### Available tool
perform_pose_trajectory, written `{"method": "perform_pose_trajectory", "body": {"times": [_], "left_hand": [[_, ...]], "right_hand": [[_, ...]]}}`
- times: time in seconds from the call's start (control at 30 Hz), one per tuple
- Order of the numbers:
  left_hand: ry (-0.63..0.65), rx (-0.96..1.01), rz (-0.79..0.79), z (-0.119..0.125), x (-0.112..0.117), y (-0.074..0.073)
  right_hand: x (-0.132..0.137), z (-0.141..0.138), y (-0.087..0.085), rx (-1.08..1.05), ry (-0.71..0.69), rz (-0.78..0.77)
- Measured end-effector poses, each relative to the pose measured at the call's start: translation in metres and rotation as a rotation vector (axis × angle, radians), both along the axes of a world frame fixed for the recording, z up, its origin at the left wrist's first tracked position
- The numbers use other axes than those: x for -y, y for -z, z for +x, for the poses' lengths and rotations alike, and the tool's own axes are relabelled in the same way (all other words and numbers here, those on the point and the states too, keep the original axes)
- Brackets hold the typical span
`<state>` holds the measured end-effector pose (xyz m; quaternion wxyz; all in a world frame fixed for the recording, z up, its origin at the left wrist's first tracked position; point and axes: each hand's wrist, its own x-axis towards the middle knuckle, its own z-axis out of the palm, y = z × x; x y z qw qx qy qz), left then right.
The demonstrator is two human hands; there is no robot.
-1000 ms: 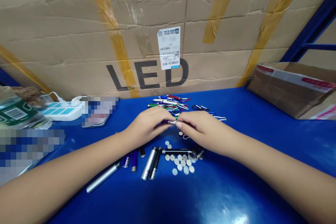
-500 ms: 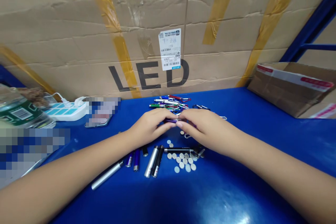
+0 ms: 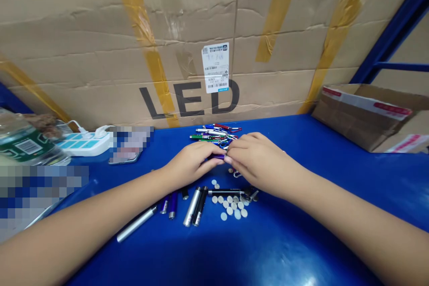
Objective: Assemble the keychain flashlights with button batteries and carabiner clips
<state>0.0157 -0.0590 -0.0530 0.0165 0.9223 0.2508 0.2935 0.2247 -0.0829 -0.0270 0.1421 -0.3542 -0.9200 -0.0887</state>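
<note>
Between my two hands is a slim purple metal tube point(image 3: 217, 157), like the body of a small penlight. My left hand point(image 3: 192, 163) pinches it between thumb and fingers. My right hand point(image 3: 259, 161) has its fingers closed at the tube's right end, and the fingers hide that end. Just beyond lies a pile of coloured penlights with clips point(image 3: 209, 133). Nearer to me are several round silvery button cells point(image 3: 229, 210) and a black tube point(image 3: 224, 192) lying crosswise. A silver tube point(image 3: 191, 208), another black tube point(image 3: 200, 208) and purple tubes point(image 3: 173, 205) lie below my left wrist.
A loose silver tube point(image 3: 136, 225) lies beside my left forearm. At the left stand a power strip point(image 3: 85, 143) with plugs and a large bottle point(image 3: 27, 143). An open cardboard box point(image 3: 362, 118) is at the right. A big carton point(image 3: 187, 18) walls off the blue table's point(image 3: 214, 254) back.
My right hand has turned, and its fingers now curl over the tube's end. My left hand keeps its hold. The view has shifted slightly.
</note>
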Motion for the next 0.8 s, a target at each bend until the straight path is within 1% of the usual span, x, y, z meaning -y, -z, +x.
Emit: {"method": "perform_pose_trajectory", "body": {"times": [0.07,0.1,0.17,0.3,0.37,0.43,0.53,0.63,0.7,0.8], "left_hand": [[-0.01,0.001,-0.008,-0.0001,-0.0003,0.0002],[-0.021,0.003,-0.013,-0.0001,-0.0004,0.0003],[-0.044,0.005,-0.026,0.0001,-0.0005,0.0005],[-0.05,-0.011,-0.058,0.0011,0.0007,-0.0008],[-0.05,-0.021,-0.087,0.0016,0.0018,-0.0024],[-0.042,-0.029,-0.131,0.0017,0.003,-0.004],[-0.017,-0.034,-0.151,0.0013,0.0036,-0.005],[-0.021,-0.05,-0.096,0.0013,0.0024,-0.0039],[-0.037,-0.069,-0.061,0.0016,0.0013,-0.0028],[-0.053,-0.104,-0.014,0.0024,0.0009,-0.002]], "right_hand": [[0.0005,-0.0011,0.0002,-0.016,0.023,-0.01],[0.0002,-0.0012,0.0003,-0.019,0.033,0.014],[-0.0015,-0.0005,0.0008,-0.013,0.033,0.108],[-0.0051,0.0019,0.0033,0.037,-0.026,0.3],[-0.0052,0.0025,0.0046,0.023,-0.019,0.352],[-0.0045,0.0028,0.0049,-0.007,-0.02,0.364],[-0.0034,0.0032,0.0029,-0.028,-0.048,0.334],[-0.0031,0.0019,-0.0005,-0.017,-0.035,0.278],[-0.0031,-0.0003,-0.0027,0.003,0.0,0.197],[-0.003,-0.0033,-0.0039,0.025,0.093,0.022]]}}
